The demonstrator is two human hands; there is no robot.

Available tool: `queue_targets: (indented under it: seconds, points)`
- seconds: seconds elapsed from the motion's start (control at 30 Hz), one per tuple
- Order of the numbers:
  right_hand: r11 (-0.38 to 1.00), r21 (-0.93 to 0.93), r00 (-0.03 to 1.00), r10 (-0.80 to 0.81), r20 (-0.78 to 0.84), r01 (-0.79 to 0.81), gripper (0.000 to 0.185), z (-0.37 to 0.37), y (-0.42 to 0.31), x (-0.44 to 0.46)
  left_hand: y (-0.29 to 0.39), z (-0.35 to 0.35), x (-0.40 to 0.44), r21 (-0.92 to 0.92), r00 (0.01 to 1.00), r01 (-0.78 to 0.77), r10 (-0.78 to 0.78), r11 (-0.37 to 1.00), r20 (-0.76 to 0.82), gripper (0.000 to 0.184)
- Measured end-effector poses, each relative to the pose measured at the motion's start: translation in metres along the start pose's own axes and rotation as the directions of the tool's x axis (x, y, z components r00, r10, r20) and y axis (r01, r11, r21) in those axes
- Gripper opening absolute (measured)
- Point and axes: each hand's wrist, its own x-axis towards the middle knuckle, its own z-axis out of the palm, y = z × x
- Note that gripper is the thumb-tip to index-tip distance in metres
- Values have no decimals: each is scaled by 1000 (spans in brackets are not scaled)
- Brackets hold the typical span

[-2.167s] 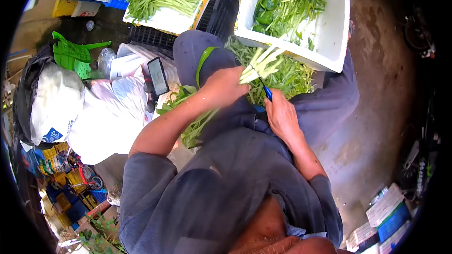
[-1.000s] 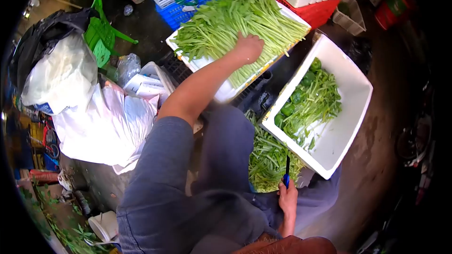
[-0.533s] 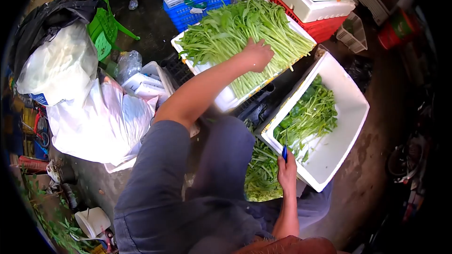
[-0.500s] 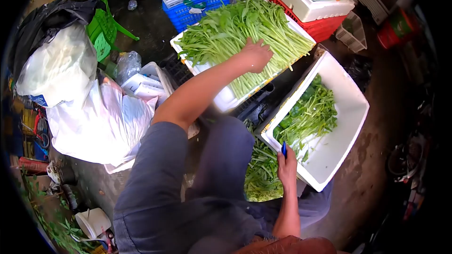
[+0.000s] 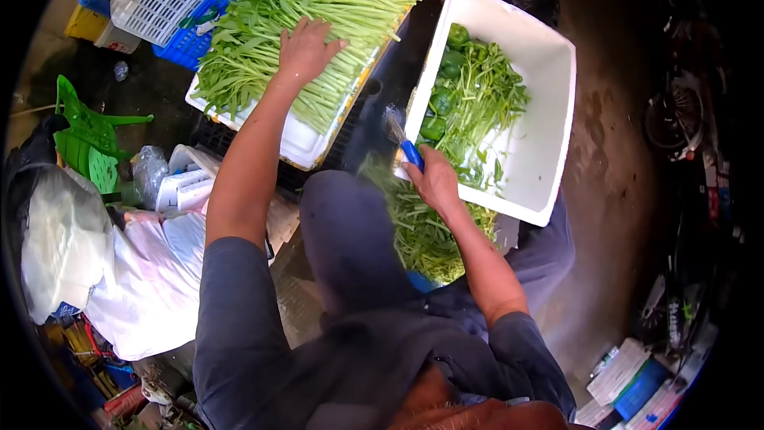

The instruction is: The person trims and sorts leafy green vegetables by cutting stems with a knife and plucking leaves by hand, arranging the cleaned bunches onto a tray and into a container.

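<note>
A left hand (image 5: 305, 54) rests splayed on long, pale-stemmed greens (image 5: 358, 12), leafy at one end, heaped across a white tray (image 5: 296, 143), as the right hand (image 5: 436, 179) clasps a blue-handled knife (image 5: 411, 154).

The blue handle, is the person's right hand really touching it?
Touching. The head view shows the right hand closed around the blue handle, with no gap between them, and the handle's front end poking out.

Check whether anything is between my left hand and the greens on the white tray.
Nothing visible: your left hand rests on those greens, fingers spread, with no lid or wrap showing over them. The knife in your right hand is off to the side, by the foam box.
</note>
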Motion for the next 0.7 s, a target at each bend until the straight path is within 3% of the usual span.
queue_targets:
  seconds: [0.07, 0.2, 0.23, 0.33, 0.37, 0.4, 0.43, 0.47, 0.53, 0.63, 0.7]
  points:
    - [997, 41, 997, 73, -18, -72, 52, -9, -3, -12, 3, 10, -2, 28, 998, 13, -12, 1000, -56, 63]
    - [992, 115, 992, 63, -113, -50, 48, -40, 19, -45, 16, -2, -14, 26, 985, -16, 20, 1000, -170, 62]
    - [969, 196, 985, 163, -60, -149, 45, -57, 22, -50, 28, -13, -21, 15, 963, -45, 47, 999, -266, 58]
    - [911, 362, 952, 266, -151, -197, 38, -60, 112, -46, 78, -57, -40, -347, 987, -47, -9, 937, -159, 55]
    - [864, 441, 927, 341, -156, -244, 34, -67, 125, -35, 99, -64, -48, -515, 993, -43, -20, 856, -115, 52]
    - [829, 430, 909, 414, -43, -357, 37, -79, 137, -22, 120, -70, -57, -665, 997, -25, -30, 746, -71, 50]
    - [729, 558, 887, 460, 28, -396, 34, -71, 169, -8, 142, -75, -64, -831, 998, 60, -23, 553, 57, 49]
    - [707, 542, 861, 506, 60, -453, 32, -64, 187, 3, 162, -72, -71, -891, 1000, -20, 19, 454, -13, 46]
    - [655, 506, 798, 590, 123, -562, 30, -50, 220, 26, 195, -86, -90, -930, 990, 9, 128, 368, 60, 39]
    - [845, 255, 882, 447, 148, -471, 35, 2, 321, 51, 225, -101, -112, -909, 958, 167, 156, 382, 241, 36]
    - [935, -2, 892, 339, 299, -354, 38, 11, 338, 65, 234, -95, -116, -912, 936, 255, 154, 322, 316, 33]
